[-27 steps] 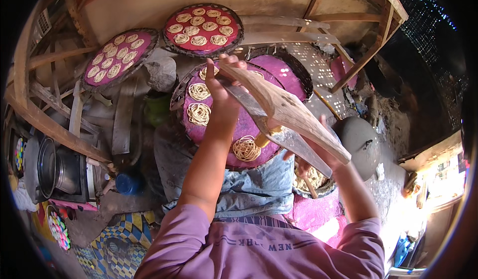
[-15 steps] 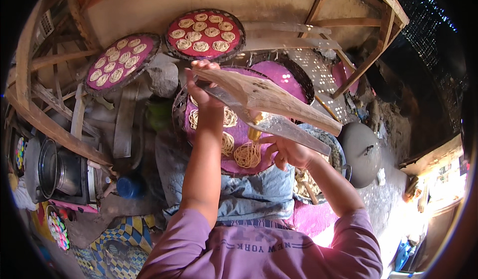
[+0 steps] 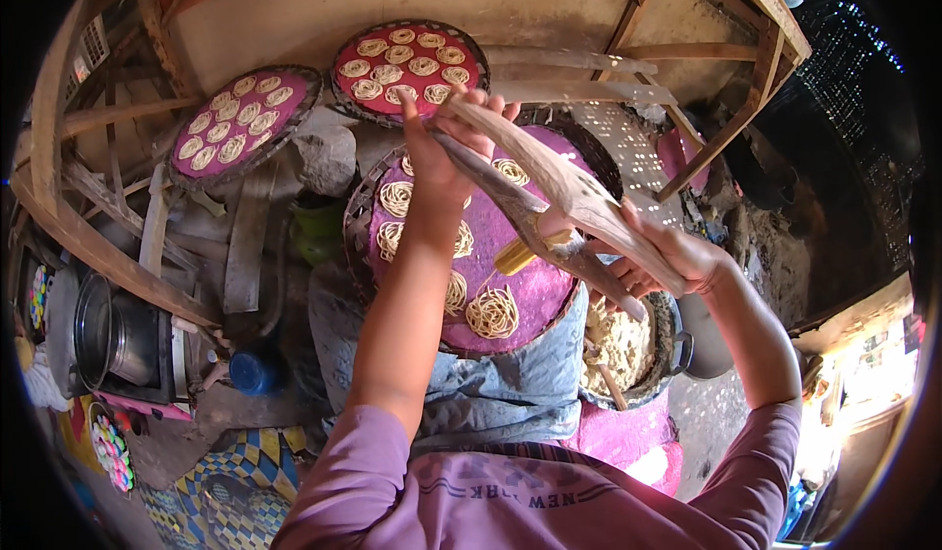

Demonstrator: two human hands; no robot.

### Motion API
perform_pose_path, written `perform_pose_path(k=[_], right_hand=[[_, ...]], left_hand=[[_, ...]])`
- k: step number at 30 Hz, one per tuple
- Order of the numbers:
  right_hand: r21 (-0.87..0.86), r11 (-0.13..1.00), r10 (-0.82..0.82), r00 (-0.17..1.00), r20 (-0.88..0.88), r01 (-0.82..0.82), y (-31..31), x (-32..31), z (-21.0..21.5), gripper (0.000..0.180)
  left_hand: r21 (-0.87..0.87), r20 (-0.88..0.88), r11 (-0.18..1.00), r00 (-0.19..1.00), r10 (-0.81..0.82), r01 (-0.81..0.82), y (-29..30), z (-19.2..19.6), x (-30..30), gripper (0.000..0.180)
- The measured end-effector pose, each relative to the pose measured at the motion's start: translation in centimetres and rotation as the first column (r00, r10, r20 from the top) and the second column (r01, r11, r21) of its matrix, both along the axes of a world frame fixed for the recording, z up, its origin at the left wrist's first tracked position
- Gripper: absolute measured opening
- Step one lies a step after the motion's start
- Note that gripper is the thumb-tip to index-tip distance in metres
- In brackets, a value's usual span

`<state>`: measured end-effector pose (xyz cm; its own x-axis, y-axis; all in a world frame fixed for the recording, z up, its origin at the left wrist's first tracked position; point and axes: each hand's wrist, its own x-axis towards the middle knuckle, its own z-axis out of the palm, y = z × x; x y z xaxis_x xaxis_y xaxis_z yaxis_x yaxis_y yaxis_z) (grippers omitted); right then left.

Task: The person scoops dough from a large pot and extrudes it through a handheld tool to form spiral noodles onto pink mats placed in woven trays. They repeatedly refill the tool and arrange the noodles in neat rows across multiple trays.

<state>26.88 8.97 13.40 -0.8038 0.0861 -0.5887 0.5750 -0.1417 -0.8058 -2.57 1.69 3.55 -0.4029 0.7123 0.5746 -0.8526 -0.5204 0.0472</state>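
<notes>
A dark metal pot (image 3: 132,342) sits at the far left, and a blue container (image 3: 253,373) stands on the floor to its right. Beyond them a round tray (image 3: 183,170) with a pink lining carries pale coils of strands, and next comes a red-lined tray (image 3: 412,87) loaded likewise. The left hand (image 3: 446,148) is clamped on the far end of the wooden press (image 3: 581,202), its thumb standing apart and the other fingers bent over the upper bar. The press slants above a larger purple-lined tray (image 3: 535,310), where a loose coil (image 3: 493,313) lies near the front edge. From the lower bar juts a yellow cylinder (image 3: 514,256) (a thin strand hangs from its mouth toward that coil). Farther right, a bowl (image 3: 665,339) holds crumbly pale dough (image 3: 620,339) and a stick. The right hand (image 3: 682,256) grips the press's near end, thumb against the upper bar, fingers curled toward the lower one.
</notes>
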Motion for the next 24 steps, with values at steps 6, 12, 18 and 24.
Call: perform_pose_path(k=[6, 12, 18, 24], right_hand=[[0.456, 0.89, -0.065, 0.985, 0.157, -0.014, -2.4, -3.5, -0.5, 0.079], [0.625, 0.781, -0.043, 0.997, 0.068, -0.009, -2.3, -2.9, 1.3, 0.073], [0.491, 0.865, -0.102, 0.994, -0.026, 0.102, -3.0, -3.3, 0.5, 0.075], [0.492, 0.867, -0.116, 0.992, 0.047, 0.078, -1.9, -0.4, -0.5, 0.078]], left_hand=[[0.057, -0.068, 0.998, 0.998, -0.002, 0.006, 0.9, -3.0, -1.7, 0.059], [0.073, -0.091, 0.997, 0.996, 0.014, -0.007, 0.3, -1.6, -1.4, 0.057], [-0.031, -0.023, 0.998, 0.998, 0.061, -0.061, -0.7, 0.1, -1.9, 0.057], [-0.186, 0.138, 0.981, 0.99, -0.021, 0.047, 1.0, -3.0, 0.2, 0.066]])
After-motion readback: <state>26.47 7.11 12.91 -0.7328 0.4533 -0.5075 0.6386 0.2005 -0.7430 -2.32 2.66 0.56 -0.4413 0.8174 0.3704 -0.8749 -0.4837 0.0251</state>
